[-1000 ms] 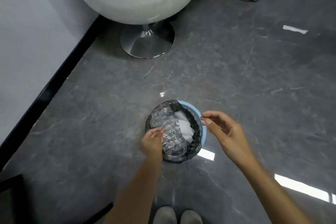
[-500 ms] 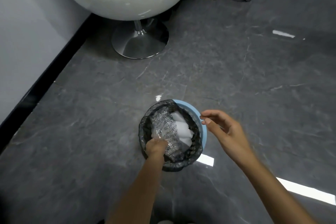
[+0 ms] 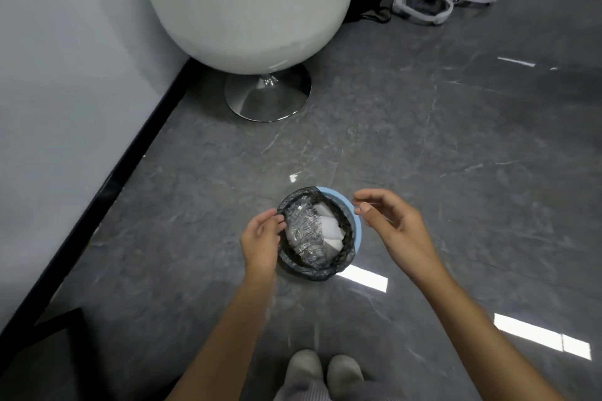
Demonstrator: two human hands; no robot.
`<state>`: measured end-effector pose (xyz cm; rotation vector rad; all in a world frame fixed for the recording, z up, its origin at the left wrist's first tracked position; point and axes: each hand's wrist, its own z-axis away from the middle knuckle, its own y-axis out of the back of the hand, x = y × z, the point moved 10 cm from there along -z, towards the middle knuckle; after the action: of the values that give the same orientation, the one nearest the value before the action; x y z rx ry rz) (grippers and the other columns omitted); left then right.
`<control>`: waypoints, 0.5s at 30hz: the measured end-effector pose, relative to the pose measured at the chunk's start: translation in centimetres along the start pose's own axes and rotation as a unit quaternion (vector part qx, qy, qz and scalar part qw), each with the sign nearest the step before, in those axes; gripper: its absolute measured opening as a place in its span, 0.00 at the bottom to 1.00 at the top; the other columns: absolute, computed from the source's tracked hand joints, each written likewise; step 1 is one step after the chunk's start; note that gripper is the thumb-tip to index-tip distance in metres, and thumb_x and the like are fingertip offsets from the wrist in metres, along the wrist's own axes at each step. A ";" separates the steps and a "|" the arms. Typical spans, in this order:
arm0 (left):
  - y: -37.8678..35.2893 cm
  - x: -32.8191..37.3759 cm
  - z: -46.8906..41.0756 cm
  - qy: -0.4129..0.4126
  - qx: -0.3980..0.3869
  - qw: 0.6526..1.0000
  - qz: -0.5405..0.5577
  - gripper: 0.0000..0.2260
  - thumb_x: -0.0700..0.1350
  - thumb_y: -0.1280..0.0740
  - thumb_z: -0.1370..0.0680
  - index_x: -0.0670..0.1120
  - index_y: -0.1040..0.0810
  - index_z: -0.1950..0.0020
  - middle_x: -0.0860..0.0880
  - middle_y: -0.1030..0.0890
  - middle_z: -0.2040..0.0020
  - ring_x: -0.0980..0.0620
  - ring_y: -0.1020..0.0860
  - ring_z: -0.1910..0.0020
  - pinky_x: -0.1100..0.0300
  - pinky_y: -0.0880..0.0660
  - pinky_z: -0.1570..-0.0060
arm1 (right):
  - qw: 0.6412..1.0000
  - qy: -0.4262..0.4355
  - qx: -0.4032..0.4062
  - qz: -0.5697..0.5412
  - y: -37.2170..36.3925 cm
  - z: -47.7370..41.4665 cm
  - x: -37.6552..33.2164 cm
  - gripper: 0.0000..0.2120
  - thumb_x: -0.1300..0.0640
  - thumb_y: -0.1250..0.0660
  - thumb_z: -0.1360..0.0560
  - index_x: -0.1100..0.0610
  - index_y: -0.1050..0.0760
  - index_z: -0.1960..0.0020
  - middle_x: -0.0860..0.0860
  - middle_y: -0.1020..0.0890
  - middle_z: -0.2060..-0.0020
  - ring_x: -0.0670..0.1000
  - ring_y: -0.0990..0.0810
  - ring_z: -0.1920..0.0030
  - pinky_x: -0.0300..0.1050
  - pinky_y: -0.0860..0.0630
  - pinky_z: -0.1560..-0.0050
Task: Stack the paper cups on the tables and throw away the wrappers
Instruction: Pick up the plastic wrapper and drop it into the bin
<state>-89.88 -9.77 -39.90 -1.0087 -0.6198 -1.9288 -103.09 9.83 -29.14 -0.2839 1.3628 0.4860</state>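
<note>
Bin: one small round light-blue bin (image 3: 357, 225) stands on the floor (image 3: 456, 172), which is glossy, grey and marble-veined.
Liner: one thin black plastic liner (image 3: 325, 273), wrinkled, is folded over most of the rim.
Wrapper: one crinkled clear wrapper (image 3: 306, 231) with fine print lies inside the bin, on its left side.
Paper: white folded pieces (image 3: 329, 224) lie beside the wrapper; their count is unclear.
Hands: two, apart, one on each side of the bin.
Left hand (image 3: 260, 239): curled fingertips at the liner's edge; whether they pinch it cannot be told.
Right hand (image 3: 394, 225): hovers by the blue rim, loosely curled, holding nothing.
Chair: one smooth white rounded chair (image 3: 247, 3) on a chrome disc base (image 3: 267, 101).
Shoes: two grey shoes (image 3: 304, 368).
</note>
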 end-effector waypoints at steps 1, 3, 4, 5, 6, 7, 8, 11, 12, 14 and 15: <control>0.0 2.1 1.5 -0.011 -0.015 1.000 -0.004 0.06 0.37 0.38 0.20 0.45 0.22 0.48 0.51 0.18 0.57 0.57 0.20 0.58 0.68 0.28 0.58 | 1.000 0.003 0.000 0.000 0.1 0.5 -1.7 0.07 0.62 0.35 0.24 0.54 0.22 0.49 0.52 0.17 0.51 0.53 0.20 0.47 0.40 0.24 0.47; -0.2 6.2 4.2 -0.030 -0.043 0.999 -0.013 0.07 0.39 0.38 0.19 0.47 0.21 0.51 0.51 0.18 0.57 0.57 0.20 0.58 0.67 0.27 0.58 | 1.000 0.014 -0.004 0.006 0.5 1.5 -5.3 0.07 0.62 0.35 0.23 0.53 0.22 0.49 0.52 0.17 0.50 0.53 0.20 0.47 0.40 0.24 0.47; -0.4 8.3 5.6 -0.038 -0.057 0.998 -0.016 0.08 0.39 0.38 0.19 0.48 0.21 0.53 0.51 0.18 0.57 0.57 0.20 0.58 0.67 0.27 0.58 | 1.000 0.019 -0.006 0.010 0.7 2.0 -7.1 0.07 0.62 0.35 0.23 0.52 0.22 0.49 0.51 0.17 0.50 0.52 0.20 0.47 0.41 0.24 0.47; -0.6 10.4 7.0 -0.047 -0.070 0.996 -0.018 0.09 0.38 0.39 0.19 0.48 0.21 0.53 0.50 0.18 0.58 0.56 0.20 0.59 0.67 0.27 0.58 | 1.000 0.024 -0.007 0.013 0.9 2.5 -8.9 0.07 0.61 0.36 0.23 0.52 0.22 0.49 0.50 0.17 0.50 0.52 0.20 0.47 0.41 0.24 0.47; -0.8 12.6 8.4 -0.058 -0.083 0.995 -0.022 0.10 0.38 0.39 0.19 0.47 0.20 0.54 0.50 0.18 0.59 0.56 0.20 0.60 0.66 0.26 0.57 | 0.999 0.031 -0.006 0.012 1.3 3.1 -10.8 0.07 0.61 0.36 0.23 0.51 0.22 0.49 0.49 0.17 0.50 0.51 0.20 0.47 0.42 0.24 0.46; -1.0 14.8 9.8 -0.070 -0.098 0.992 -0.028 0.11 0.37 0.40 0.19 0.47 0.20 0.54 0.49 0.18 0.59 0.55 0.20 0.61 0.67 0.26 0.58 | 0.999 0.039 -0.004 0.010 1.6 3.5 -12.7 0.08 0.61 0.36 0.23 0.51 0.22 0.49 0.49 0.17 0.50 0.51 0.20 0.47 0.43 0.24 0.46; -1.3 16.8 11.3 -0.081 -0.115 0.989 -0.033 0.11 0.37 0.40 0.19 0.46 0.20 0.54 0.49 0.18 0.60 0.55 0.20 0.62 0.68 0.26 0.60 | 0.999 0.046 -0.002 0.008 1.9 4.1 -14.5 0.08 0.61 0.36 0.23 0.50 0.22 0.50 0.49 0.17 0.51 0.51 0.19 0.47 0.44 0.25 0.46; -2.4 22.3 15.7 -0.112 -0.172 0.977 -0.058 0.11 0.36 0.41 0.19 0.43 0.20 0.56 0.46 0.19 0.61 0.54 0.22 0.64 0.71 0.26 0.65 | 0.998 0.066 0.002 0.003 3.0 5.8 -19.7 0.09 0.61 0.36 0.23 0.47 0.22 0.51 0.47 0.17 0.53 0.50 0.19 0.49 0.43 0.25 0.46; -2.8 24.0 17.2 -0.123 -0.188 0.972 -0.068 0.12 0.36 0.41 0.19 0.43 0.20 0.56 0.46 0.19 0.62 0.54 0.22 0.65 0.71 0.26 0.65 | 0.997 0.074 0.003 0.003 3.3 6.3 -21.5 0.09 0.61 0.36 0.23 0.48 0.22 0.51 0.46 0.16 0.53 0.48 0.18 0.49 0.41 0.25 0.47; -3.3 27.1 19.9 -0.142 -0.213 0.963 -0.084 0.12 0.37 0.41 0.18 0.42 0.20 0.57 0.47 0.20 0.63 0.56 0.22 0.67 0.69 0.27 0.64 | 0.996 0.091 0.006 0.000 4.0 7.4 -24.8 0.08 0.61 0.36 0.23 0.49 0.22 0.51 0.44 0.16 0.55 0.45 0.18 0.51 0.38 0.25 0.49; -3.6 28.5 21.1 -0.148 -0.225 0.959 -0.087 0.13 0.38 0.41 0.18 0.42 0.20 0.58 0.48 0.20 0.65 0.57 0.22 0.68 0.69 0.27 0.64 | 0.995 0.100 0.008 0.000 4.4 8.0 -26.3 0.08 0.61 0.36 0.23 0.50 0.22 0.51 0.44 0.16 0.56 0.44 0.18 0.52 0.38 0.26 0.49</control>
<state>-93.15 -5.59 -4.63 -1.5971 -0.4513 -2.1444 -101.76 12.95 -1.53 -0.3250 1.5609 0.4554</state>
